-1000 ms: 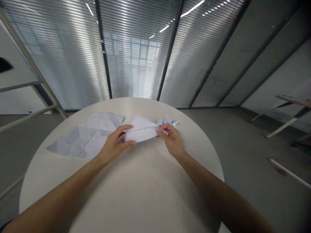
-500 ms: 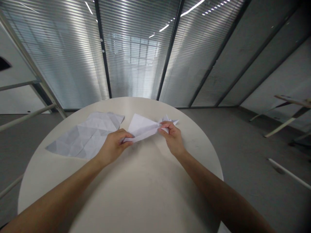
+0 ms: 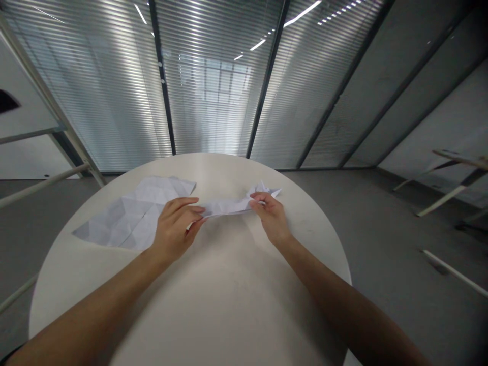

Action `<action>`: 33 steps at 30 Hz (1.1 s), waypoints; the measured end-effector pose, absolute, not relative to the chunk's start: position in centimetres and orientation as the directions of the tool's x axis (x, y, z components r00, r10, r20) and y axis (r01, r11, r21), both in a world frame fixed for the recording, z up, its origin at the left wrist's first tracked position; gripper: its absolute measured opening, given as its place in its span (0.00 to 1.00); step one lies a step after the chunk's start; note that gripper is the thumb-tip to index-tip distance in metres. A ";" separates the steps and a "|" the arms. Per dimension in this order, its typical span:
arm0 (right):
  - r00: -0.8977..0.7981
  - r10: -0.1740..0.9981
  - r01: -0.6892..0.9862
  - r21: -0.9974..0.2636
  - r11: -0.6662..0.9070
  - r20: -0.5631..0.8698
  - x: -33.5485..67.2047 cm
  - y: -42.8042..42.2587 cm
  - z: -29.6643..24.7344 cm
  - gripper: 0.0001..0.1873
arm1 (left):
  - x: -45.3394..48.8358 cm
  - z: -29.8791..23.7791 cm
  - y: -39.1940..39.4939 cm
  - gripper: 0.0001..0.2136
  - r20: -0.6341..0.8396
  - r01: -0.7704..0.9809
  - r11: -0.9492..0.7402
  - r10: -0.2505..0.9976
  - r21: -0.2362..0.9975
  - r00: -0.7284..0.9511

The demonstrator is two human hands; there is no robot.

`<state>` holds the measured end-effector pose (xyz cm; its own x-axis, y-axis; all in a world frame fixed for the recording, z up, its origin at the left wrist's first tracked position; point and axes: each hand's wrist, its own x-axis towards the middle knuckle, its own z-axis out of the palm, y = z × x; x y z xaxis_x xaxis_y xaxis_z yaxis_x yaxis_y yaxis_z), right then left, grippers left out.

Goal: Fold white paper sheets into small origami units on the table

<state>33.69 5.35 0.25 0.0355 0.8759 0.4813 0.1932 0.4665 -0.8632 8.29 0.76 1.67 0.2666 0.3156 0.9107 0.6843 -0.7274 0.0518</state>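
Note:
A narrow folded white paper (image 3: 225, 207) stretches between my two hands above the round table. My left hand (image 3: 176, 223) pinches its left end between thumb and fingers, the forefinger lifted away. At the other end my right hand (image 3: 269, 212) is closed on the paper with thumb and forefinger. Just beyond the right fingertips a small pointed paper shape (image 3: 266, 188) shows; whether it joins the held paper I cannot tell. To the left, partly behind my left hand, lies a large creased sheet of paper (image 3: 127, 218), spread out flat.
The white round table (image 3: 229, 300) fills the middle. Pale metal bars (image 3: 46, 184) stand at its left. Behind it rises a glass partition with blinds (image 3: 213, 101). Another table (image 3: 461, 158) is off to the right on the grey floor (image 3: 385, 218).
The broad flap of the held paper that stood up behind my hands is now down, leaving a narrow strip. My left hand's fingers have spread a little; the right hand has barely moved.

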 end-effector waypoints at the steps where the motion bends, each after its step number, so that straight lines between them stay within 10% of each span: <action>1: 0.034 0.874 0.148 -0.868 0.475 0.484 33.6 5.3 0.4 0.10 | 8.3 1.7 0.6 0.04 0.904 0.672 -0.734 0.348 0.098 0.249; 10: 0.061 0.928 0.060 -0.929 0.364 0.368 32.4 3.9 1.1 0.13 | 8.8 2.4 0.0 0.07 0.740 0.694 -0.415 0.623 0.588 -0.255; 17: -0.004 0.947 0.014 -0.947 0.320 0.320 32.4 3.5 1.3 0.16 | 8.9 2.2 0.6 0.10 0.524 0.566 -0.285 0.790 0.773 -0.319; 24: -0.305 0.844 -0.041 -0.892 0.451 0.441 32.6 2.6 2.1 0.46 | 8.3 1.8 1.4 0.11 0.464 0.492 -0.242 0.790 0.836 -0.400; 33: -0.309 0.815 0.013 -0.855 0.518 0.489 32.5 2.9 1.7 0.21 | 8.3 1.7 1.7 0.12 0.376 0.359 -0.236 0.838 0.903 -0.396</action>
